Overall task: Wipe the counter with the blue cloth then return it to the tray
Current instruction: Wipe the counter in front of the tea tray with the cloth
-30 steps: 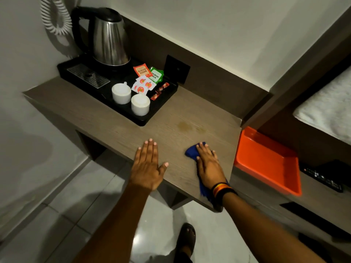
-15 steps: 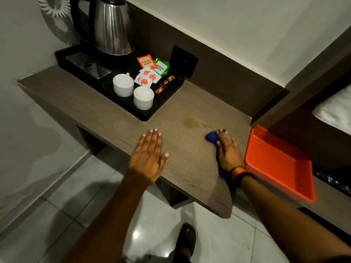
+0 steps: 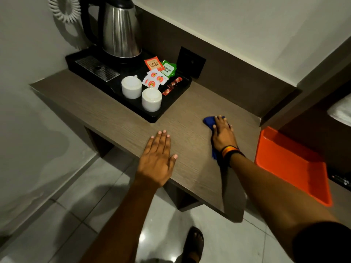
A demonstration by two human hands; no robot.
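Note:
My right hand (image 3: pixel 222 134) presses flat on the blue cloth (image 3: pixel 209 121) on the brown wooden counter (image 3: pixel 114 114), toward its right end. Blue fabric shows past my fingertips and beside my wrist; the rest lies hidden under the palm. My left hand (image 3: pixel 157 158) rests flat near the counter's front edge, fingers spread, holding nothing. The orange tray (image 3: pixel 296 168) sits empty on a lower shelf just right of the counter.
A black tray (image 3: pixel 171 109) at the back left carries a steel kettle (image 3: pixel 120 29), two white cups (image 3: pixel 141 93) and several tea sachets (image 3: pixel 158 73). A dark wall socket (image 3: pixel 190 62) sits behind. Tiled floor and my sandalled foot (image 3: pixel 193 243) lie below.
My right hand has slid the cloth away from me, from near the front edge toward the back of the counter, over the stain. My left hand stayed put.

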